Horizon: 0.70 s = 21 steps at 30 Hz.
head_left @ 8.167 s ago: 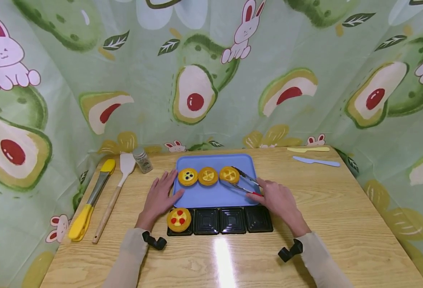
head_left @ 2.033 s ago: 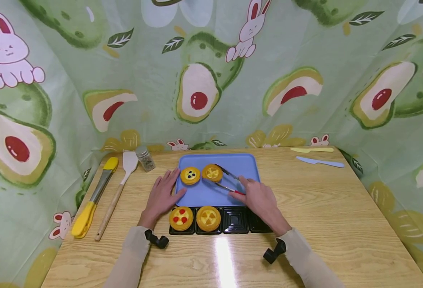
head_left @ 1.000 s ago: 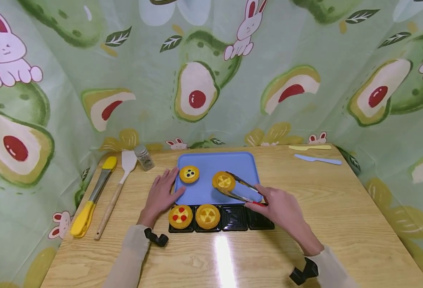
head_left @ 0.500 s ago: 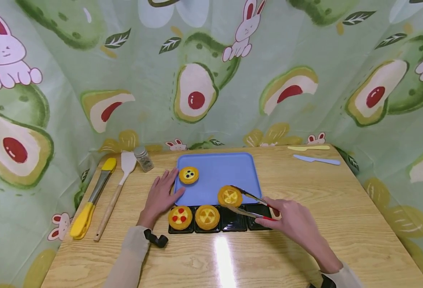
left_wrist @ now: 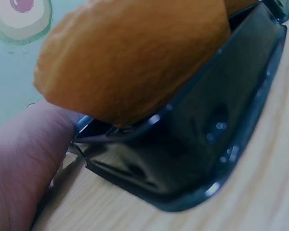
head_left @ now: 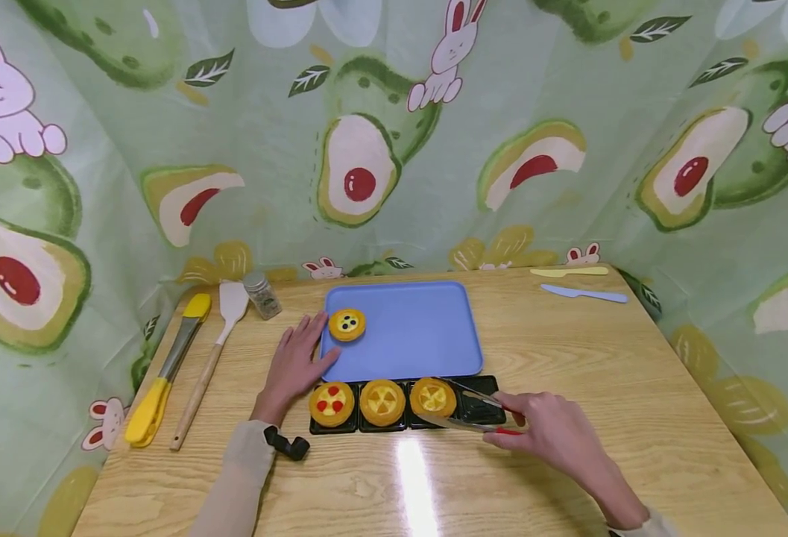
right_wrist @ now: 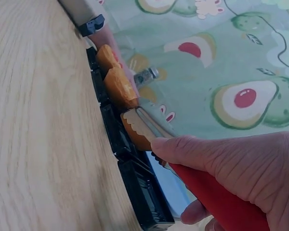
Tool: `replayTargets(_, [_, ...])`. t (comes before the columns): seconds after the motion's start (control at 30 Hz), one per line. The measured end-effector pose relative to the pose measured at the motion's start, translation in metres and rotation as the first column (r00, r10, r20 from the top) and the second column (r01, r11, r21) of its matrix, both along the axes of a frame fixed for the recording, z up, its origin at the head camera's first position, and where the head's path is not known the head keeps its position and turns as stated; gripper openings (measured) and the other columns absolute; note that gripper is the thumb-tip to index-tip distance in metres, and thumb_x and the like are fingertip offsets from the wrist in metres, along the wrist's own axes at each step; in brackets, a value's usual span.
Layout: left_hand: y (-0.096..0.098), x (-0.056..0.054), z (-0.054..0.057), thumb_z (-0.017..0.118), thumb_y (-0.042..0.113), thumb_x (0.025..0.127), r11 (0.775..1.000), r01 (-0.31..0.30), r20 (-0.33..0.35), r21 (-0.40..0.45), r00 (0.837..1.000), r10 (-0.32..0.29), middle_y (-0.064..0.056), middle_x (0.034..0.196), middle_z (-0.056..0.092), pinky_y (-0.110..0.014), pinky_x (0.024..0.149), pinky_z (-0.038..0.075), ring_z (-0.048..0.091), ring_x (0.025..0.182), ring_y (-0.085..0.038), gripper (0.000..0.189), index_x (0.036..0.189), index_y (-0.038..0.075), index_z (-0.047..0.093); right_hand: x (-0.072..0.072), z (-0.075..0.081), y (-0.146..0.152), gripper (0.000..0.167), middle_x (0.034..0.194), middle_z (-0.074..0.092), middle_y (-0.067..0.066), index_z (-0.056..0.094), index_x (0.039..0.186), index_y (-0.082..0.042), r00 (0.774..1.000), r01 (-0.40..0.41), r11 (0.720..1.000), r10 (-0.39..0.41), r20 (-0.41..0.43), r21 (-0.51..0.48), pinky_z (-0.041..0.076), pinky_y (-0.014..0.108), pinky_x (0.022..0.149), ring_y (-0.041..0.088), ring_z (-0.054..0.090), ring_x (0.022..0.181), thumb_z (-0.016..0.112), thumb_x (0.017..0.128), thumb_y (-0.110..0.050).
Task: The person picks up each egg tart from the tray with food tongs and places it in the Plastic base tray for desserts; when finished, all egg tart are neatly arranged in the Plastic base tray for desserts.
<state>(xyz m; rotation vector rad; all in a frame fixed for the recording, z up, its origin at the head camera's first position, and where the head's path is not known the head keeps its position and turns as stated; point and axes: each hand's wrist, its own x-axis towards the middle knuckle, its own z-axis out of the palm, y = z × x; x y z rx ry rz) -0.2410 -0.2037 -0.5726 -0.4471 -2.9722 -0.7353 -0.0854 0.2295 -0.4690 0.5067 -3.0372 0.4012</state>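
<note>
My right hand (head_left: 555, 432) grips tongs (right_wrist: 207, 192) with red handles, whose metal arms stand either side of a tart (head_left: 434, 397) with yellow fruit wedges. That tart is at the third compartment of a black plastic tray (head_left: 476, 412). To its left in the tray sit a similar wedge-topped tart (head_left: 382, 403) and a tart with red pieces (head_left: 331, 403). My left hand (head_left: 294, 365) rests with fingers extended along the left edge of a blue tray (head_left: 414, 321). One tart with dark berries (head_left: 347, 325) lies on the blue tray near the fingertips.
At the left lie yellow-handled tongs (head_left: 165, 377) and a white spatula (head_left: 209, 373) with a wooden handle. A glass shaker jar (head_left: 262, 295) stands behind them. Yellow (head_left: 568, 271) and blue knives (head_left: 584, 293) lie at the back right. A printed curtain (head_left: 434, 186) surrounds the table.
The right hand has carried the wedge-topped tart in the tongs from the blue tray toward me, to the black tray's third compartment. Earlier, another such tart moved into the second compartment. The left hand stays put.
</note>
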Motion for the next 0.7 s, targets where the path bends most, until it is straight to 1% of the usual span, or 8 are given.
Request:
replayTargets(0.13, [0.0002,-0.0002,0.0015,0.051,0.066,0.101,1.000,0.000,0.003,0.002,1.000,0.000,-0.003,0.172,0.028,-0.057,0.128,0.009,0.017,0.161,-0.031,0.087,0.169,0.019,0.023,-0.0010,-0.0039,-0.0012,0.043,0.062,0.036,-0.018,0.075,0.105,-0.031,1.000,-0.007,1.000,0.007,-0.005,0.002,0.020,0.022,0.046,0.001,0.027,0.051,0.085,0.077,-0.063])
replayTargets(0.33, [0.0002,0.0001,0.0009,0.051,0.067,0.100,1.000,-0.001,0.001,0.003,1.000,0.001,-0.003,0.172,0.028,-0.058,0.128,0.010,0.017,0.161,-0.031,0.087,0.168,0.020,0.023,-0.0023,-0.0068,-0.0013,0.041,0.062,0.036,-0.018,0.071,0.099,-0.031,1.000,-0.022,1.000,0.022,-0.018,0.005,0.021,0.022,0.046,0.001,0.028,0.052,0.085,0.077,-0.062])
replayTargets(0.7, [0.0008,0.0002,0.0018,0.054,0.064,0.100,1.000,0.002,-0.021,0.019,1.000,-0.002,-0.005,0.171,0.031,-0.059,0.127,0.012,0.020,0.160,-0.033,0.087,0.167,0.017,0.027,-0.0036,-0.0071,-0.0027,0.048,0.065,0.040,-0.016,0.071,0.102,-0.029,1.000,-0.022,1.000,0.022,0.019,0.010,0.023,0.022,0.047,0.002,0.032,0.054,0.086,0.073,-0.065])
